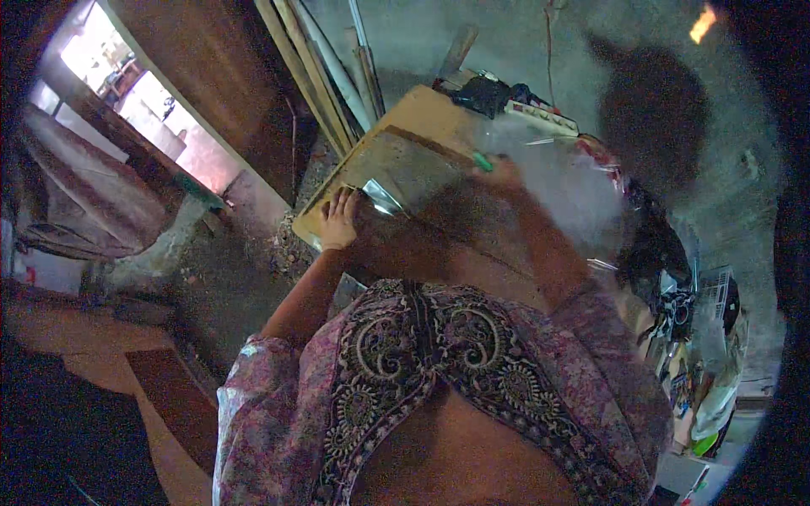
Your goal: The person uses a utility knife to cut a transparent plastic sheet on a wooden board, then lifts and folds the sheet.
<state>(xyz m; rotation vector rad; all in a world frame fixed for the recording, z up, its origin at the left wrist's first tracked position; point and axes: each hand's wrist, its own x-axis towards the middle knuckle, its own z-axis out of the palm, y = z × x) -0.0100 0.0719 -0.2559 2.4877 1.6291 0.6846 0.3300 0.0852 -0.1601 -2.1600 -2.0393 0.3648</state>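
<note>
A wooden table or board [435, 112] lies before me with darker flat material [392, 166] on top. My left hand [340, 218] rests palm down near its left edge, fingers slightly spread, beside a shiny silvery strip [381, 197]. My right hand [503, 174] is farther right over the surface, blurred, closed around a small green object [483, 160] whose kind I cannot make out. A hazy sheet, perhaps clear plastic [550, 190], lies to the right of my right hand.
Wooden planks and poles [316, 82] lean against the wall at the upper left. Dark bags [484, 95] and a pale patterned box [541, 118] stand at the table's far side. Mixed clutter [683, 310] lies at the right. A bright doorway opens at the upper left.
</note>
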